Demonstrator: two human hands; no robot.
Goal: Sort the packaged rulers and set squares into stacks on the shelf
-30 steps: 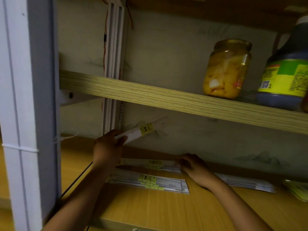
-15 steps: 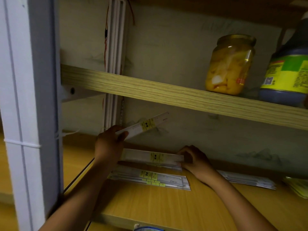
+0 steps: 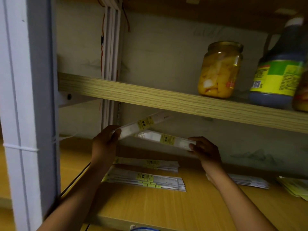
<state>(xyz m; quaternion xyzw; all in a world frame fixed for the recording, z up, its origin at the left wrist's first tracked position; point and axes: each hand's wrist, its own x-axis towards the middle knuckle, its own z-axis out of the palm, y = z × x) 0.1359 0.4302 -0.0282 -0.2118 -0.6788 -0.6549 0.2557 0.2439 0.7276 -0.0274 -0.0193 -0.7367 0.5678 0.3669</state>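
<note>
My left hand (image 3: pixel 105 140) grips the near end of a packaged ruler (image 3: pixel 143 124) that slants up to the right under the upper shelf board. My right hand (image 3: pixel 204 148) pinches the right end of a second packaged ruler (image 3: pixel 165 139), held in the air above the lower shelf (image 3: pixel 150 207). Below them lie two stacks of packaged rulers with yellow labels: a back stack (image 3: pixel 150 164) and a front stack (image 3: pixel 146 180). Another stack of packages (image 3: pixel 248 180) lies to the right, partly behind my right forearm.
A yellowish package (image 3: pixel 295 186) lies at the far right of the lower shelf. On the upper shelf (image 3: pixel 166 100) stand a jar of yellow fruit (image 3: pixel 220 69) and a dark bottle (image 3: pixel 280 67). A white-grey post (image 3: pixel 28 114) borders the left side.
My right hand has lifted a packaged ruler off the back stack and raised it into the air. My left hand has kept its ruler, slightly higher.
</note>
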